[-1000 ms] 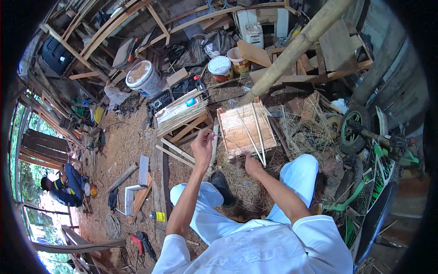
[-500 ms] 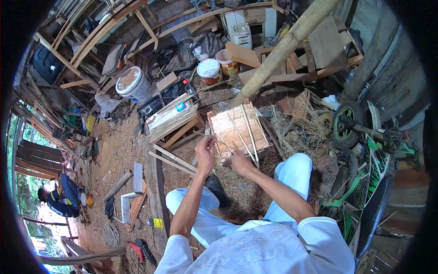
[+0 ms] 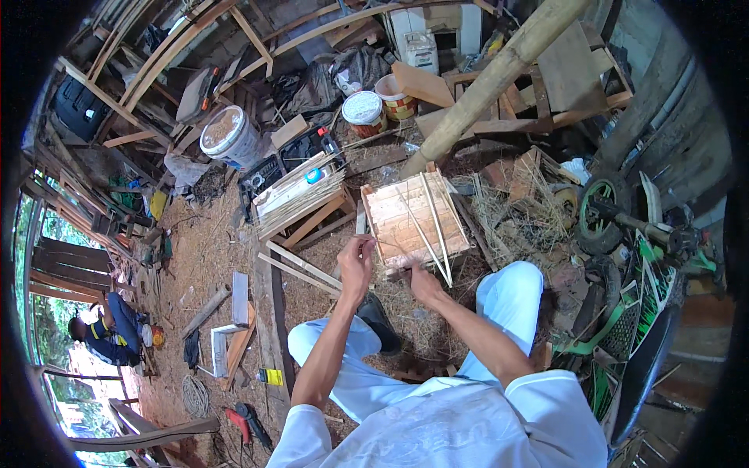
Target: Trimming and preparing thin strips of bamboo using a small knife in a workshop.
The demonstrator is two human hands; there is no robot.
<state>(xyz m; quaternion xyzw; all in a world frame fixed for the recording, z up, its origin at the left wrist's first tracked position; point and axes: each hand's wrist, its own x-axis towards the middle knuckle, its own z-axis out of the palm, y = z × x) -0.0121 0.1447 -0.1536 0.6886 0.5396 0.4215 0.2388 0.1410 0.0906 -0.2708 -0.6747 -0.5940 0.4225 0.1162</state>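
Note:
A low wooden box or stand with a pale slatted top [image 3: 398,204] stands in front of me, between my knees and the bamboo pole. Thin light wooden strips [image 3: 434,214] lie across its right side, their near ends jutting past the edge. My left hand [image 3: 356,261] is at the near left corner, fingers pinched on what looks like a thin, faintly visible strip. Along the near edge, my right hand [image 3: 424,284] is closed, slightly blurred. What its fingers hold is too small to make out.
Left of the box, more thin strips and a blue tape measure [image 3: 314,175] lie on a plank stack [image 3: 300,201]. Buckets [image 3: 364,111] stand behind. A bamboo pole [image 3: 499,82] slants at the back. To the right is a green-framed bike [image 3: 624,312]; a person [image 3: 113,335] sits far left.
The view has shifted slightly, so the scene sits a little further right. The thin strip between my hands shows less clearly now. Both hands remain at the box's near edge.

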